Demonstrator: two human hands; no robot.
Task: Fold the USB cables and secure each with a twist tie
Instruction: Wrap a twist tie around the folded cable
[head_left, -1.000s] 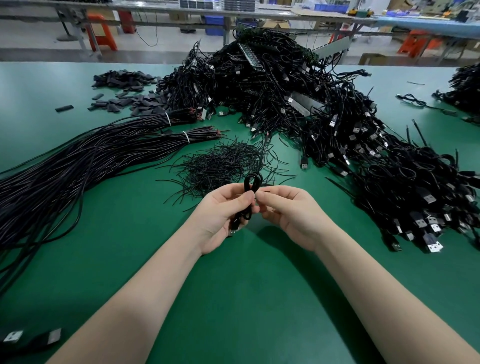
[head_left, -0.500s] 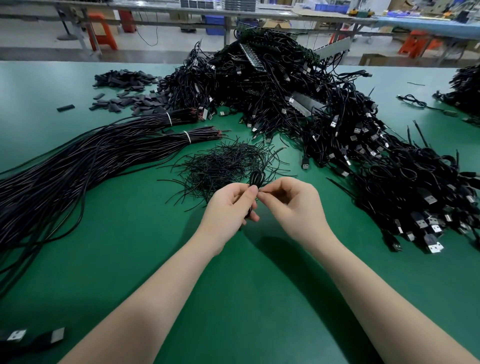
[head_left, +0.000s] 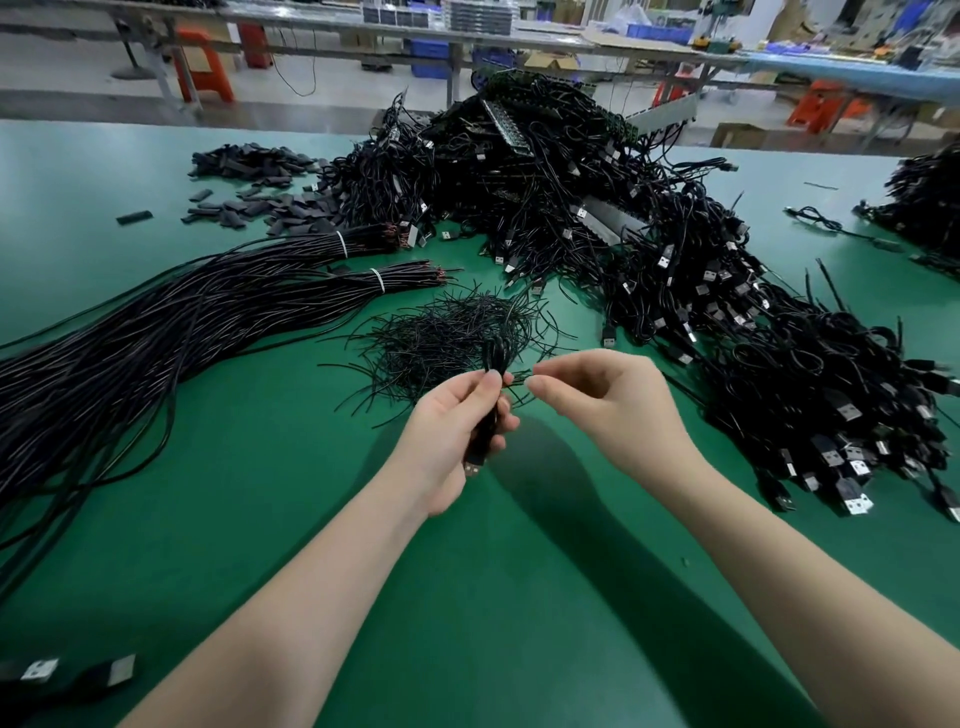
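Observation:
My left hand (head_left: 453, 421) grips a folded black USB cable (head_left: 487, 434) upright, its loop end sticking up above my thumb and its plug hanging below my palm. A thin black twist tie (head_left: 517, 378) juts sideways from the bundle just above my left thumb. My right hand (head_left: 602, 402) hovers beside it with thumb and forefinger curled together right at the tie's free end; whether they touch it is unclear. Just behind my hands lies a loose pile of black twist ties (head_left: 452, 338) on the green table (head_left: 467, 597).
A big heap of black USB cables (head_left: 545, 171) fills the back centre and runs down the right side (head_left: 831, 395). Long banded cable bundles (head_left: 171, 322) stretch across the left. Small black sleeve pieces (head_left: 260, 202) lie at back left. Two plugs (head_left: 78, 670) sit at the near left edge.
Both hands rose and moved away from me with the cable. My right hand, which met the left at the bundle, has drawn a little to the right, and the tie end now shows between them.

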